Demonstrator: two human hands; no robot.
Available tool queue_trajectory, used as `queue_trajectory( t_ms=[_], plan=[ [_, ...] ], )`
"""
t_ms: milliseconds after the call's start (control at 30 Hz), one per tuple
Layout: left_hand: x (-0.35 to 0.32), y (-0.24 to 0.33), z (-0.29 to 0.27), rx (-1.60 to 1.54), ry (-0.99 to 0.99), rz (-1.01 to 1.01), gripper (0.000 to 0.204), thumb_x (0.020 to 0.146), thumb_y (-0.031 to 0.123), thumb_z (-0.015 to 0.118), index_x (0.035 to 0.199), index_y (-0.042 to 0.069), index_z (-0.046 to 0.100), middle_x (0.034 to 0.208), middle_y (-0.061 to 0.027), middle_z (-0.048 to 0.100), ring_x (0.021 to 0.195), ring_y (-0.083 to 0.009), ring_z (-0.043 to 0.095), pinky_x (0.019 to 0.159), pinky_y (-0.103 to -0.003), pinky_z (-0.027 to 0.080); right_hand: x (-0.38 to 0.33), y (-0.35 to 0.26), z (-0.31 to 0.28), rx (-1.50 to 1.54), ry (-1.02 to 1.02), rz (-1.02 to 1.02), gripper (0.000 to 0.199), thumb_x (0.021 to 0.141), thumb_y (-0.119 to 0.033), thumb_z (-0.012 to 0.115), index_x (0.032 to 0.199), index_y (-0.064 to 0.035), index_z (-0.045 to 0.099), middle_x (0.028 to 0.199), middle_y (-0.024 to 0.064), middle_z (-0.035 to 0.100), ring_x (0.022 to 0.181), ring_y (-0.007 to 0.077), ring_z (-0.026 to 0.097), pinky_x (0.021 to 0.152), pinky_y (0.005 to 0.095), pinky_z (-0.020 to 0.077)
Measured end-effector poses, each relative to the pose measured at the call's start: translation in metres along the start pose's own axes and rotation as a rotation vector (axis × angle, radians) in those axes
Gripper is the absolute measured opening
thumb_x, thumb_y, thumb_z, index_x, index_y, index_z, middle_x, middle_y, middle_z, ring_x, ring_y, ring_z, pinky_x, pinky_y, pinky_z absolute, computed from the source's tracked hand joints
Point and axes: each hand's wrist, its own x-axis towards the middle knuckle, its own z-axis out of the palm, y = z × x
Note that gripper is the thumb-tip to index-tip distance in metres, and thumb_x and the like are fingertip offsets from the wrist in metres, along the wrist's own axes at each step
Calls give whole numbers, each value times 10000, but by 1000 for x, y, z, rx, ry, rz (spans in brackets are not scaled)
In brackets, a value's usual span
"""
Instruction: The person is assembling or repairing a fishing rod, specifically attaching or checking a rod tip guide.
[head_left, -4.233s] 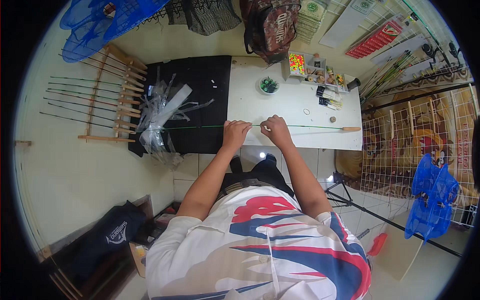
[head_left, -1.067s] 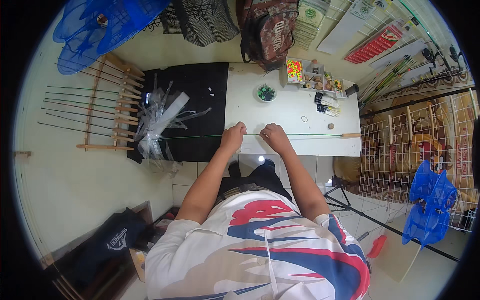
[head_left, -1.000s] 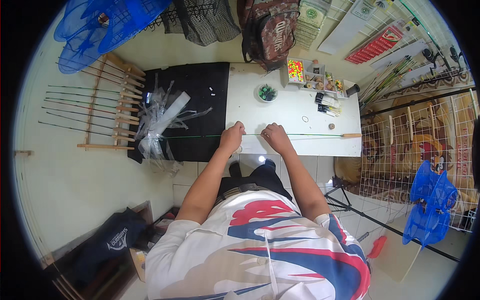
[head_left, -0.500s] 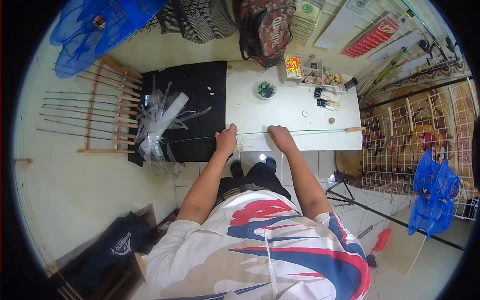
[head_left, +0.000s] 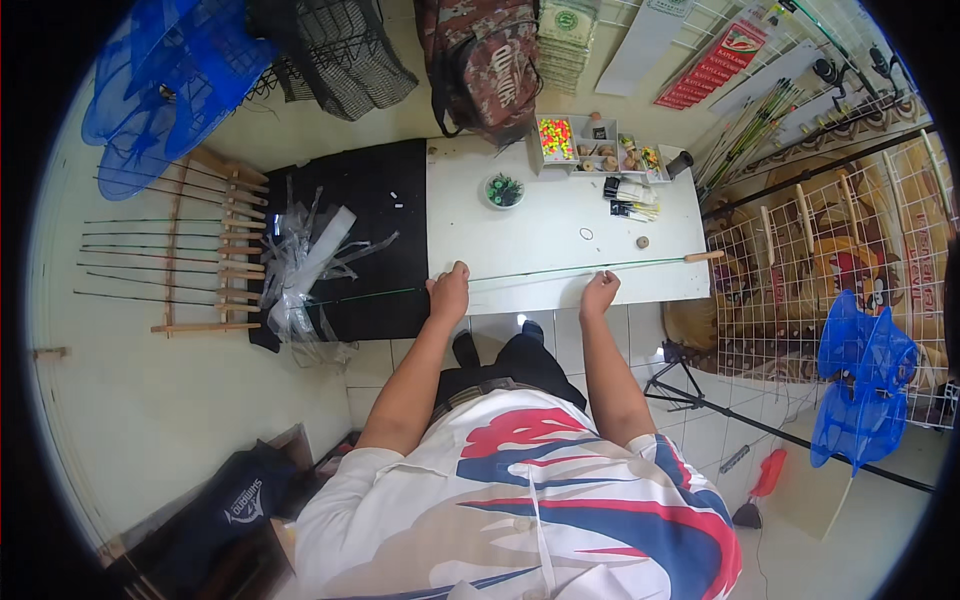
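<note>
A thin green fishing rod (head_left: 645,263) lies crosswise over the table, its light wooden-looking handle (head_left: 703,257) at the right end. Toward the left, the rod runs over the black cloth to a bundle of clear plastic strips (head_left: 318,262). My left hand (head_left: 449,292) is closed around the rod where cloth and white tabletop meet. Just on the near side of the rod, my right hand (head_left: 600,293) has its fingers drawn together in a pinch. Whether a fine thread is between those fingers is too small to tell.
A white table (head_left: 560,225) with a black cloth (head_left: 390,240) holds a cup of green-topped pieces (head_left: 503,190) and a compartment tray (head_left: 597,172). On the left stands a wooden rack (head_left: 240,245) of thin rods. Blue nets (head_left: 865,370) and wire grid (head_left: 775,310) are at right.
My right hand has slid to the right along the rod, away from my left hand. My left hand stays closed on the rod. The whole view has shifted slightly.
</note>
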Motion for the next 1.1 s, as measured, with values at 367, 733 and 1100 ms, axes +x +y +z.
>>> queue_trajectory(
  t_ms=[367, 733, 1100],
  plan=[
    [6, 42, 16, -31, -57, -1, 103, 983, 186, 480, 1001, 143, 571, 748, -54, 647, 833, -284, 622, 820, -470, 339, 55, -18, -23, 540, -384, 537, 370, 1047, -309, 435, 1333, -75, 406, 1212, 94, 578, 976, 253, 614, 685, 365, 568],
    [14, 94, 44, 17, -77, -5, 102, 999, 178, 461, 1046, 146, 546, 784, -64, 671, 847, -304, 630, 835, -498, 364, 98, -22, -60, 616, -341, 519, 305, 1038, -263, 482, 1312, -143, 418, 1188, 103, 604, 940, 248, 631, 654, 346, 542],
    [16, 146, 76, -3, -107, 15, 128, 1014, 208, 443, 1059, 147, 546, 781, -28, 666, 873, -278, 632, 840, -504, 370, 141, -13, -104, 581, -319, 499, 330, 1040, -288, 482, 1341, -168, 419, 1191, 82, 600, 949, 230, 610, 654, 354, 524]
  ],
)
